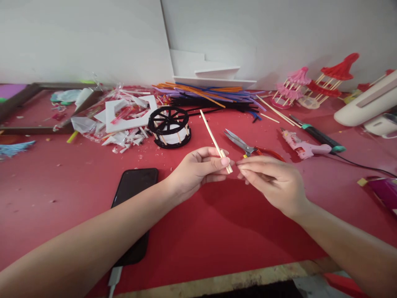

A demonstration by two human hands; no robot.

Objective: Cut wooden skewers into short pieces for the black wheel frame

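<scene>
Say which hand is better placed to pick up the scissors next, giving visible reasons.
Probably the right hand: it is nearer the scissors, though whether it pinches anything is unclear. The left hand grips wooden sticks.

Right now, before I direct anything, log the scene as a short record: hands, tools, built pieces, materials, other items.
Left hand: holds pale sticks
Right hand: bunched near the sticks' lower end; contents unclear
Tools: scissors, pink glue gun, black-and-teal tool
Nearest built piece: black wheel-topped frame
Small models, right: pink, red
Materials: fuzzy stems, in a heap
Other: dark-screened phone, partly hidden by left forearm
</scene>
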